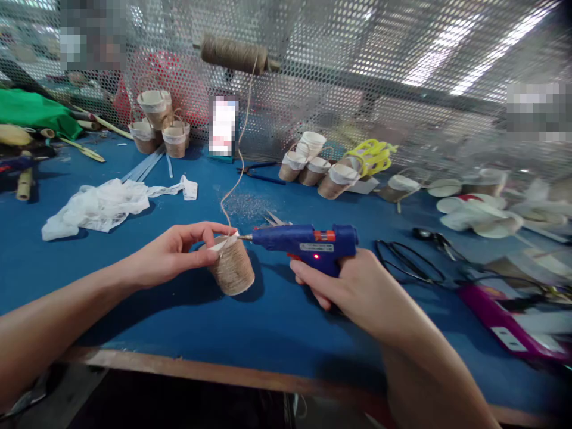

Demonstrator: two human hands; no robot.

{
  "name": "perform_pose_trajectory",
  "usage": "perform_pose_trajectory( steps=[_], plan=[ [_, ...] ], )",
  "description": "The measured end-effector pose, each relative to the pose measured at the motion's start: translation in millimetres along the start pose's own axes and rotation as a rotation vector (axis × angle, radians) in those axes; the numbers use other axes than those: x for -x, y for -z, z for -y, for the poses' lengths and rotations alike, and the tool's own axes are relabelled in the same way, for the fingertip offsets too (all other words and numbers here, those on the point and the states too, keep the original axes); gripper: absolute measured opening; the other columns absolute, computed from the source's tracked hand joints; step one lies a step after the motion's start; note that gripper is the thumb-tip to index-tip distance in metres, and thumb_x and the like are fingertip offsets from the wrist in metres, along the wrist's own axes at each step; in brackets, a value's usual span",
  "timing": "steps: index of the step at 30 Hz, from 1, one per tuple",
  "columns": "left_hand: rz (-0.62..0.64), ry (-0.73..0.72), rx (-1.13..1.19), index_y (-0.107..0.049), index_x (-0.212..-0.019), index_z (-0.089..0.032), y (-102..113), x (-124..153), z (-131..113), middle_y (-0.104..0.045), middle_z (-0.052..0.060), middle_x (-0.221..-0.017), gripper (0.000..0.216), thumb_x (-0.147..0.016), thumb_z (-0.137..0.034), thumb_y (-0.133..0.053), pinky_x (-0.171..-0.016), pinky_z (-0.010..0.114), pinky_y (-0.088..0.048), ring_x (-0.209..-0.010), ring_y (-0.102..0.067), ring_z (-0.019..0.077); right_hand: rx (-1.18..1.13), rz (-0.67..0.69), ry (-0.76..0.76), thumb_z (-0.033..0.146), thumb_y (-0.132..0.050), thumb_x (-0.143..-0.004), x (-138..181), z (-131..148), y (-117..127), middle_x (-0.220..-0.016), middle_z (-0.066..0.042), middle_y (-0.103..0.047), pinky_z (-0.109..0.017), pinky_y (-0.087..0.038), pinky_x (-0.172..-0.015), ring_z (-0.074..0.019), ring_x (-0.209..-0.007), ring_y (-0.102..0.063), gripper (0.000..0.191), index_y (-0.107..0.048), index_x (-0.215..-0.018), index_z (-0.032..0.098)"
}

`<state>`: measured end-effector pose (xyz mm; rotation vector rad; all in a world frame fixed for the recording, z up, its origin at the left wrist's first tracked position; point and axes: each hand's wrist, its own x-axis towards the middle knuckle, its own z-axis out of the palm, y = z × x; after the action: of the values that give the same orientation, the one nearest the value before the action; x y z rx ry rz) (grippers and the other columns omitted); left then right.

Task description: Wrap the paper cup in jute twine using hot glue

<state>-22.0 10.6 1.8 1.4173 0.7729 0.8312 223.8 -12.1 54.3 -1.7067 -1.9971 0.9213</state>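
My left hand [179,253] grips a small cup wrapped in brown twine [232,268], tilted on its side just above the blue table [134,310]. My right hand [353,286] is closed round a blue hot glue gun [308,241] whose red light is on. The gun's nozzle touches the white rim of the cup near my left fingertips. A strand of twine [239,155] runs from the cup up to a spool [235,53] hung on the mesh wall.
Finished twine cups [156,122] and another group of cups [313,167] stand at the back. White fabric scraps [102,205] lie left, black scissors [409,259] and a purple case [504,322] right. A person in red sits behind the mesh.
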Motion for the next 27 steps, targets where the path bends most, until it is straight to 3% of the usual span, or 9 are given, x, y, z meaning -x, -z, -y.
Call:
perform_pose_trajectory(
  steps=[6, 11, 15, 17, 21, 24, 27],
  plan=[
    [-0.001, -0.011, -0.015, -0.050, -0.070, -0.014, 1, 0, 2, -0.050, 0.009, -0.128, 0.014, -0.081, -0.019, -0.056, -0.089, 0.033, -0.038, -0.115, -0.048, 0.0219, -0.001, 0.005, 0.026, 0.042, -0.054, -0.077, -7, -7, -2, -0.042, 0.000, -0.053, -0.025, -0.042, -0.045, -0.0140, -0.046, -0.054, 0.042, -0.041, -0.041, 0.023],
    [0.009, -0.030, -0.035, -0.050, -0.071, -0.014, 2, 0, 2, -0.050, 0.009, -0.128, 0.014, -0.081, -0.020, -0.057, -0.091, 0.035, -0.037, -0.114, -0.048, 0.0221, -0.020, 0.008, -0.014, 0.042, -0.054, -0.077, -13, -9, -3, -0.039, 0.003, -0.051, -0.024, -0.040, -0.043, -0.0113, -0.039, -0.048, 0.034, -0.054, -0.051, 0.020],
    [0.025, -0.065, -0.083, -0.050, -0.070, -0.014, 3, 0, 2, -0.052, 0.010, -0.125, 0.015, -0.081, -0.021, -0.056, -0.093, 0.037, -0.035, -0.112, -0.049, 0.0220, -0.146, -0.037, -0.006, 0.038, -0.059, -0.075, -25, -14, -3, -0.040, 0.003, -0.049, -0.023, -0.042, -0.047, -0.0100, -0.040, -0.048, 0.030, -0.051, -0.053, 0.019],
    [0.023, -0.084, -0.118, -0.050, -0.069, -0.014, 4, -1, 2, -0.053, 0.010, -0.123, 0.016, -0.081, -0.023, -0.056, -0.093, 0.037, -0.034, -0.112, -0.049, 0.0220, -0.190, -0.135, -0.035, 0.036, -0.061, -0.074, -35, -17, 0, -0.047, 0.003, -0.054, -0.023, -0.042, -0.047, -0.0102, -0.044, -0.050, 0.023, -0.054, -0.062, 0.017],
    [0.012, -0.119, -0.162, -0.049, -0.069, -0.015, 6, -1, 0, -0.055, 0.010, -0.118, 0.016, -0.081, -0.024, -0.056, -0.093, 0.038, -0.034, -0.113, -0.048, 0.0220, 0.020, -0.301, -0.151, 0.033, -0.056, -0.079, -63, -24, 8, -0.072, -0.003, -0.063, -0.023, -0.044, -0.055, -0.0134, -0.062, -0.058, 0.020, -0.058, -0.078, 0.013],
    [0.022, -0.128, -0.187, -0.049, -0.069, -0.015, 7, -1, -1, -0.056, 0.010, -0.113, 0.016, -0.080, -0.024, -0.056, -0.093, 0.039, -0.033, -0.112, -0.048, 0.0229, 0.131, -0.285, -0.245, 0.036, -0.048, -0.086, -87, -30, 12, -0.074, -0.006, -0.062, -0.027, -0.046, -0.059, -0.0149, -0.066, -0.059, 0.029, -0.060, -0.079, 0.010],
    [0.025, -0.132, -0.193, -0.050, -0.069, -0.015, 8, 0, -1, -0.057, 0.009, -0.110, 0.016, -0.079, -0.025, -0.057, -0.093, 0.040, -0.033, -0.112, -0.047, 0.0238, 0.203, -0.243, -0.310, 0.035, -0.049, -0.088, -109, -37, 10, -0.096, -0.006, -0.061, -0.033, -0.050, -0.069, -0.0148, -0.079, -0.060, 0.027, -0.057, -0.102, 0.013]
  ],
)
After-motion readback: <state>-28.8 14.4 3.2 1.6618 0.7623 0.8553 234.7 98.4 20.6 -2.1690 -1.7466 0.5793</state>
